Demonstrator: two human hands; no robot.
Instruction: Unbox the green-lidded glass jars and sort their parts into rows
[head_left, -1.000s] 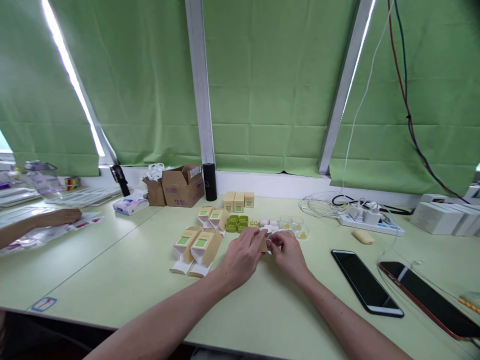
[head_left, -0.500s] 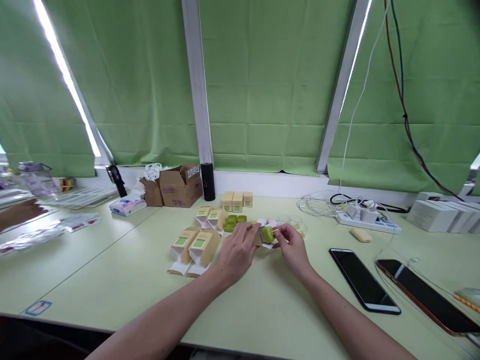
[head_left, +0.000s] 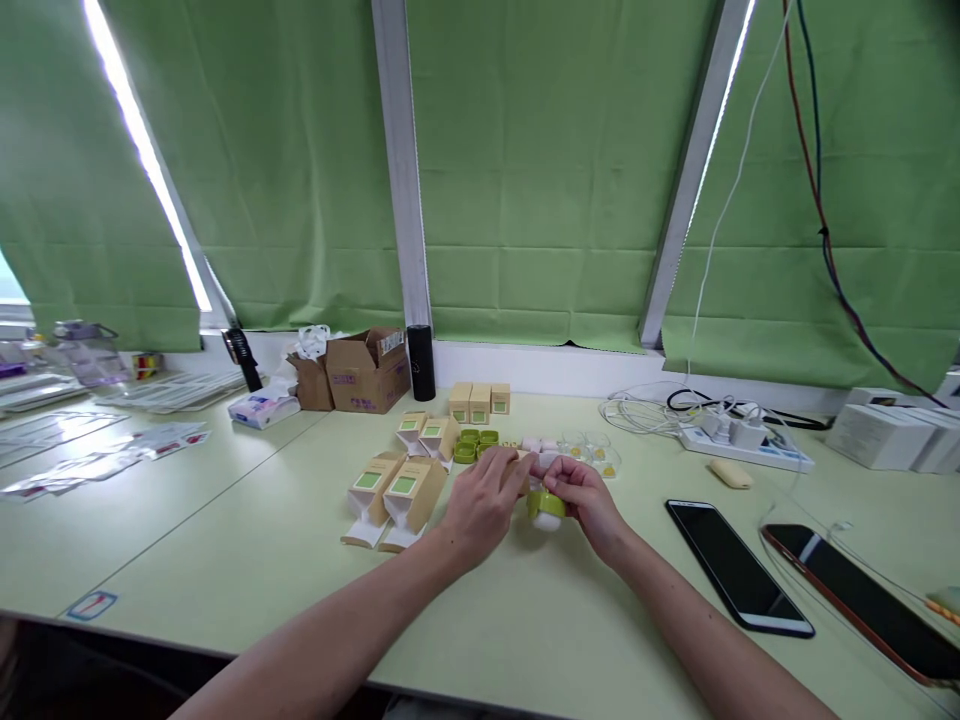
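My right hand pinches a small green plastic piece with a rounded white end facing down. Close beside it, my left hand has its fingers closed around a small kraft-paper box, mostly hidden behind those fingers. Left of my left hand stand several kraft boxes with green labels; the front two have white-lined flaps lying out on the table. Just beyond my hands are several green square cups, small pinkish-white pieces and clear round plastic pieces with yellow bits.
Three kraft boxes stand at the back beside a black cylinder and an open carton. Two phones lie at the right, with a power strip and cables behind. A tissue pack sits at the left.
The green piece has come away from the box and moved down toward me, now with its white end pointing down. My right hand has tilted with it; the left stays near the same place.
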